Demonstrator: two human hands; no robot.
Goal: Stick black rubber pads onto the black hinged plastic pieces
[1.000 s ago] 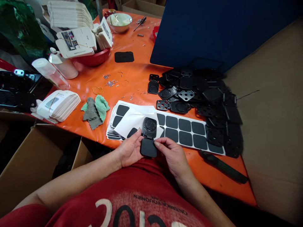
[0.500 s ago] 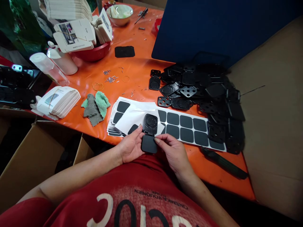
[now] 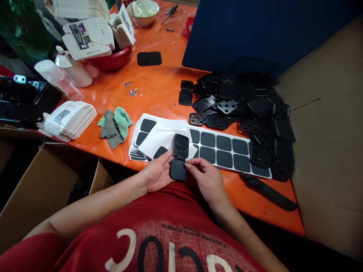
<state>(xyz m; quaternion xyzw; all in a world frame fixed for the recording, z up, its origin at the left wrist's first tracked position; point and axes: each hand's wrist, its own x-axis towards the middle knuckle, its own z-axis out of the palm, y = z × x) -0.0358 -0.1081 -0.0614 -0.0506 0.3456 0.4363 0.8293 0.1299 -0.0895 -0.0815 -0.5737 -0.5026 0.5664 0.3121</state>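
Observation:
Both my hands hold one black hinged plastic part [image 3: 179, 158] at the near edge of the orange table [image 3: 159, 87]. Its upper half is a grid, its lower half a smooth square flap. My left hand [image 3: 157, 173] grips its left side, fingers curled under. My right hand [image 3: 205, 177] pinches the flap's right edge with thumb on top. Just behind lies a white sheet of black square pads [image 3: 224, 151], partly over a stack of such sheets [image 3: 140, 141].
A heap of black plastic parts [image 3: 244, 109] fills the table's right. A grey-green rag [image 3: 115, 126], card bundles [image 3: 69, 119], bottles [image 3: 58, 81], a red bowl [image 3: 112, 62] and a blue board [image 3: 255, 30] stand around. A black tool [image 3: 268, 192] lies at right; a cardboard box [image 3: 42, 181] sits lower left.
The hands and the part have barely shifted. The view has tilted slightly, so everything sits a little higher in the frame.

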